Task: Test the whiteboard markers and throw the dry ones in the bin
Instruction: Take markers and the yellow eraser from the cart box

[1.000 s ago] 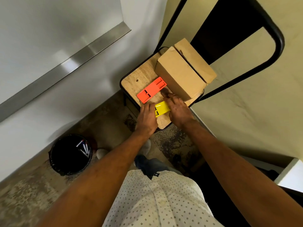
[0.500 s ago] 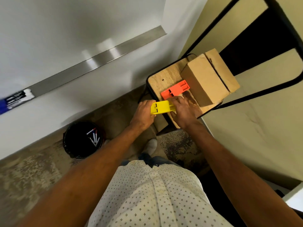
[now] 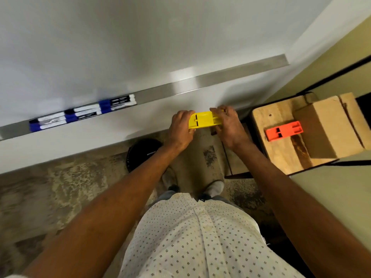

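A flat yellow plastic piece (image 3: pixel 204 122) is held in the air in front of the wall, below the whiteboard's metal tray (image 3: pixel 200 84). My left hand (image 3: pixel 180 130) grips its left end and my right hand (image 3: pixel 228 127) grips its right end. Several blue-capped whiteboard markers (image 3: pixel 83 113) lie in a row on the left part of the tray. The black bin (image 3: pixel 140 155) stands on the floor below my left wrist, partly hidden by my forearm.
A wooden stool (image 3: pixel 281 155) at the right carries an orange plastic piece (image 3: pixel 284 131) and a cardboard box (image 3: pixel 329 125). The white whiteboard (image 3: pixel 140 41) fills the top. Mottled carpet (image 3: pixel 60 187) and my feet lie below.
Both hands lifted the yellow piece off the stool and carried it left toward the whiteboard tray. The view swung left, bringing the markers on the tray into sight.
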The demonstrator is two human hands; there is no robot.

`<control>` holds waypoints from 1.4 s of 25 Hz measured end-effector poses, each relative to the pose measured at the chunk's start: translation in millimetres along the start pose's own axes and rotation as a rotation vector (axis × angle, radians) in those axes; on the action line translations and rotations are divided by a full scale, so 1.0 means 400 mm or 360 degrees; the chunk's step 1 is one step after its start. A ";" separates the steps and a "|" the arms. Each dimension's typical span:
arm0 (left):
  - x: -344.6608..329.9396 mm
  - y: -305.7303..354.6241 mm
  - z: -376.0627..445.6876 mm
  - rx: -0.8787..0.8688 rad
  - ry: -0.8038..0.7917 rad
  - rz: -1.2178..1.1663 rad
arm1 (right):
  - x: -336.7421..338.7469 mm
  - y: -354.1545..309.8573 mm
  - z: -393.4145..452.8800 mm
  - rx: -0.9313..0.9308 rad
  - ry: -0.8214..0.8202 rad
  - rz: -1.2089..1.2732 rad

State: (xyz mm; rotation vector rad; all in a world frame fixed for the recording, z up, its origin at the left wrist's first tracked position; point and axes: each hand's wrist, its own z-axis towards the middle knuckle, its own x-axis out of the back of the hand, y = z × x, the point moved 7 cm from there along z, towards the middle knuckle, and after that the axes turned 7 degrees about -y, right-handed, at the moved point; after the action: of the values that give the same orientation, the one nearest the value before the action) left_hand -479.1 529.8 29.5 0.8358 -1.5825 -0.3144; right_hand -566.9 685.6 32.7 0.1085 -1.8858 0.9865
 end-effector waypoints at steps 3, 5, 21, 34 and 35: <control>0.095 -0.097 0.003 0.0061 0.0098 0.0039 | -0.040 -0.106 0.081 0.0055 0.0019 -0.0044; 0.151 -0.148 0.008 0.0110 0.0158 0.0077 | -0.061 -0.167 0.132 0.0091 0.0025 -0.0081; 0.297 -0.330 0.130 0.0306 0.0265 0.0035 | -0.156 -0.346 0.364 -0.0047 0.0115 -0.0271; 0.285 -0.359 0.131 0.0334 0.0180 0.0100 | -0.232 -0.329 0.389 -0.0160 0.0101 -0.0238; 0.287 -0.357 0.131 0.0330 0.0178 0.0127 | -0.237 -0.329 0.390 -0.0151 0.0091 -0.0231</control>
State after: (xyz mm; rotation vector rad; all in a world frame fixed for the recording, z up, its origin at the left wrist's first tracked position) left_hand -479.1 340.1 13.8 0.9300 -1.5559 -0.0453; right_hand -567.5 462.5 3.3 0.1570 -1.8415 0.7928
